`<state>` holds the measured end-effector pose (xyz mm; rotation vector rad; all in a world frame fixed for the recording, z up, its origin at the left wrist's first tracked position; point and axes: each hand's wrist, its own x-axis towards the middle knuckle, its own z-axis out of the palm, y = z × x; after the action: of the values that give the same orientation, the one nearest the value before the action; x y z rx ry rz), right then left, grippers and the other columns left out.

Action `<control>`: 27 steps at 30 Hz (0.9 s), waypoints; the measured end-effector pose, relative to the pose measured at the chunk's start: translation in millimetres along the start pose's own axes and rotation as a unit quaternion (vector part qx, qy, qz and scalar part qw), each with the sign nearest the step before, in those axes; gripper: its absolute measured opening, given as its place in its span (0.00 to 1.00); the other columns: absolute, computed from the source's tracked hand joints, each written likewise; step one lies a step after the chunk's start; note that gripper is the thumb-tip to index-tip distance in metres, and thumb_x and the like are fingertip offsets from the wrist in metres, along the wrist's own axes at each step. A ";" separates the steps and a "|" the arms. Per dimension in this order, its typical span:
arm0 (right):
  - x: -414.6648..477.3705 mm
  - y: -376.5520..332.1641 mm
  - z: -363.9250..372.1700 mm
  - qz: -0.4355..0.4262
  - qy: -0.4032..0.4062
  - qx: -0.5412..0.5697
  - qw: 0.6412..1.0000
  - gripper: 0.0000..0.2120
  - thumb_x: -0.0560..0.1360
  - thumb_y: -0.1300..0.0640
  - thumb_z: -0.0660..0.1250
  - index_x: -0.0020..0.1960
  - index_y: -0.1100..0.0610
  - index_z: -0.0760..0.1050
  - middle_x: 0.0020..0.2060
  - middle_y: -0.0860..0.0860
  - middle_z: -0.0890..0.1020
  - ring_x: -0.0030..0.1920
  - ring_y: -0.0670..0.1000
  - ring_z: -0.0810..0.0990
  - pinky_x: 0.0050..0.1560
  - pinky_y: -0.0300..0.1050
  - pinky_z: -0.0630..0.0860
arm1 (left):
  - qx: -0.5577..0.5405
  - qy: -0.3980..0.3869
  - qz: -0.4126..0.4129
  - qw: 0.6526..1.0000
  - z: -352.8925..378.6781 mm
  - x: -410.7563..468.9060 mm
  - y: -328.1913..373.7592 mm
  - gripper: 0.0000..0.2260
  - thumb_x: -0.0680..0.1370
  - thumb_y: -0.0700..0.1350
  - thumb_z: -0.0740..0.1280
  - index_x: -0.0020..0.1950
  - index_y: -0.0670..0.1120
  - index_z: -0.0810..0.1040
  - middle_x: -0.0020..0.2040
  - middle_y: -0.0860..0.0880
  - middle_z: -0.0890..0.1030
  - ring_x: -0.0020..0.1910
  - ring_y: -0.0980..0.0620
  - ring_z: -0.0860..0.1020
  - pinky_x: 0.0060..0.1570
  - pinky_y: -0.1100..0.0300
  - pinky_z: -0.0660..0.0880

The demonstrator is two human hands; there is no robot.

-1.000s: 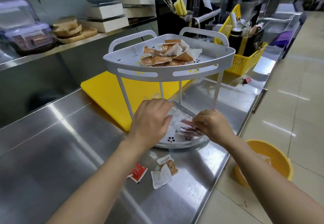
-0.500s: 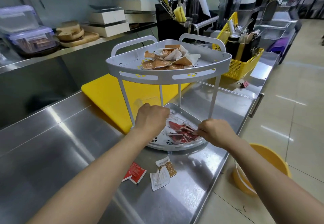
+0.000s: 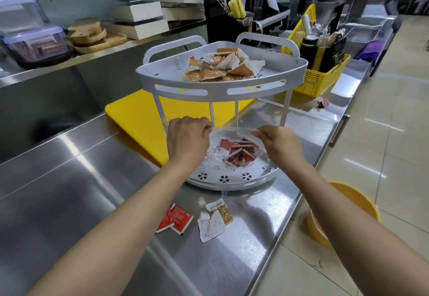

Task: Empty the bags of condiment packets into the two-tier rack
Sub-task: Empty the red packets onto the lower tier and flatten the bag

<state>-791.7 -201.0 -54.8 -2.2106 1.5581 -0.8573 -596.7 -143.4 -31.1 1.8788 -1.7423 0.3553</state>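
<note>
From the head camera, both hands are down at the lower shelf (image 3: 234, 178) of the white two-tier rack (image 3: 221, 90), which stands on the steel counter (image 3: 69, 179). The left hand (image 3: 186, 143) and the right hand (image 3: 282, 148) each pinch an edge of a clear plastic bag (image 3: 234, 133), fingers closed on the film, stretching it between them over the shelf. Red packets (image 3: 239, 154) show through it in a small heap — whether they lie loose on the shelf or sit inside the bag, I cannot tell.

The bag looks thin, limp and slippery; it will likely crumple and cling, so a hold at the corners or bottom seam, mouth tipped downward, should serve best. The packets seem light, flat and slick, apt to slide and scatter.

The upper shelf (image 3: 274, 73) already holds a pile of brown packets (image 3: 218, 68). On the counter in front of the rack lie strays — two red packets (image 3: 175, 219) and, just beside them, two pale ones (image 3: 214, 219) — yet to be gathered.
</note>
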 end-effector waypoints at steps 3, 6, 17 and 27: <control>-6.3 0.7 2.5 0.139 -0.125 0.217 0.958 0.09 0.75 0.56 0.65 0.47 0.62 0.79 0.32 0.60 0.81 0.22 0.49 0.77 0.24 0.42 0.72 | -0.013 -0.122 -0.064 0.990 -0.3 -11.6 -4.5 0.09 0.77 0.44 0.61 0.45 0.50 0.80 0.46 0.52 0.83 0.52 0.50 0.76 0.60 0.55 0.56; -23.5 15.4 -1.4 0.243 -0.268 0.411 0.837 0.09 0.71 0.64 0.68 0.51 0.63 0.78 0.40 0.60 0.83 0.29 0.51 0.82 0.24 0.40 0.75 | -0.077 -0.223 -0.085 0.968 0.1 -43.5 -15.3 0.08 0.76 0.50 0.62 0.43 0.52 0.80 0.46 0.56 0.82 0.52 0.55 0.75 0.64 0.54 0.50; -56.2 37.6 32.2 0.470 -0.269 0.513 0.666 0.10 0.74 0.67 0.63 0.34 0.64 0.75 0.18 0.53 0.76 0.18 0.47 0.76 0.19 0.37 0.75 | -0.050 -0.137 -0.340 0.929 10.0 -72.0 -43.3 0.28 0.67 0.56 0.73 0.59 0.45 0.68 0.60 0.44 0.70 0.62 0.43 0.68 0.58 0.49 0.65; -19.0 9.8 -2.6 0.348 -0.247 0.606 0.671 0.07 0.71 0.63 0.62 0.37 0.59 0.77 0.19 0.47 0.73 0.17 0.43 0.69 0.20 0.31 0.68 | -0.541 -0.280 -0.539 0.582 -16.9 -37.7 -68.3 0.06 0.74 0.44 0.67 0.38 0.44 0.75 0.32 0.47 0.84 0.38 0.50 0.80 0.37 0.56 0.75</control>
<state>-805.1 -186.7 -63.9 -0.6627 0.8862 -0.6121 -531.8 -101.9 -52.1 1.6096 -0.3712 -1.5417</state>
